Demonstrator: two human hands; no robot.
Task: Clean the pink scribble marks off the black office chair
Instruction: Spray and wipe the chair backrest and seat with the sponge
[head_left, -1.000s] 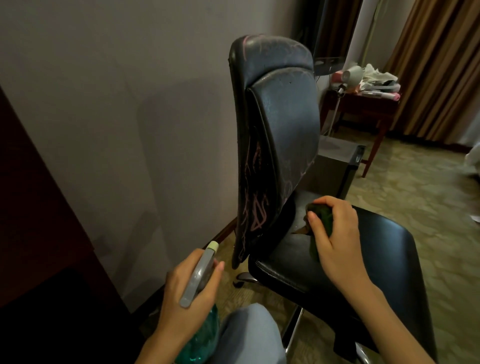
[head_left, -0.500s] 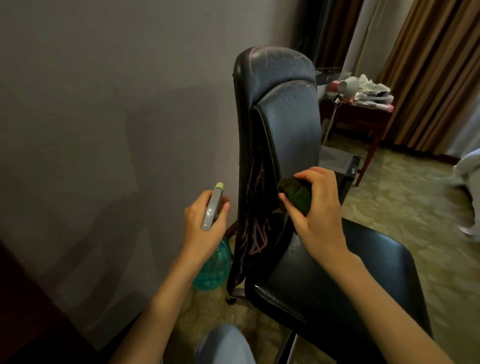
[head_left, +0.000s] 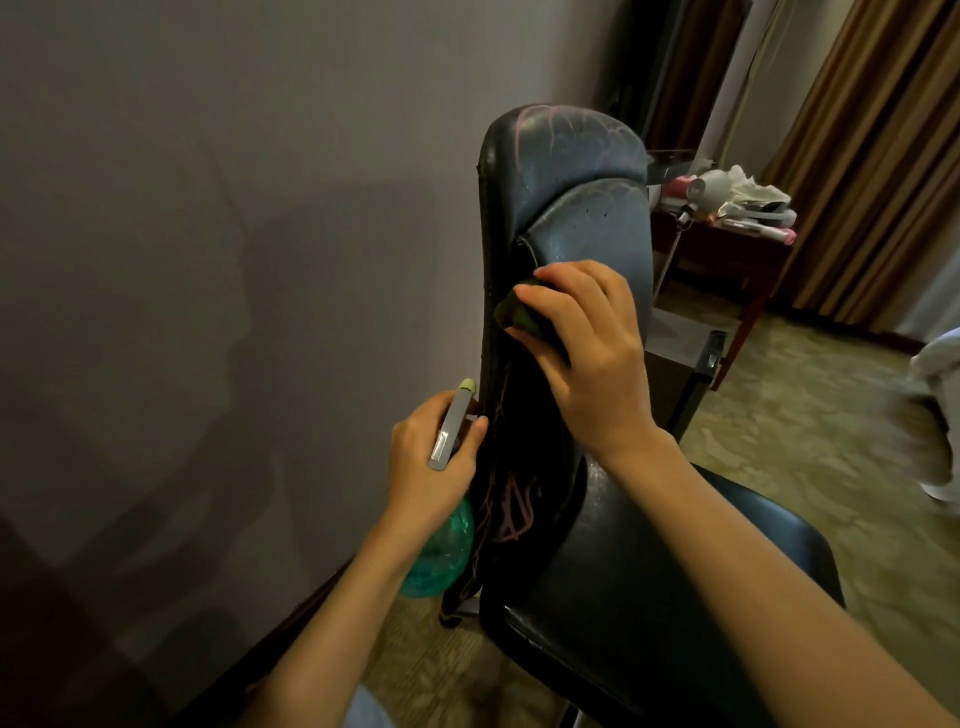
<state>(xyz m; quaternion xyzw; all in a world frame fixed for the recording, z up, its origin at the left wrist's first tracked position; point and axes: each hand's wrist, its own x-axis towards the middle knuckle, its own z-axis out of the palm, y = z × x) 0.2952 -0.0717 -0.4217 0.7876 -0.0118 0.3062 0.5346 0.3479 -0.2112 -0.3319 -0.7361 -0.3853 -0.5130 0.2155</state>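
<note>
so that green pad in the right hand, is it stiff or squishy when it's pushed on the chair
Probably soft: the green pad looks bunched under the right hand, its edge bulging between thumb and fingers. Likely light too, since one hand holds it against the chair back. Wetness cannot be told.

The room is dimly lit; soft shadows are cast on the wall (head_left: 218, 291); the far right edge is smeared and bent

Patterned carpet (head_left: 779, 441) under the black office chair (head_left: 587, 571) (wooden side table (head_left: 717, 260) behind)
</note>
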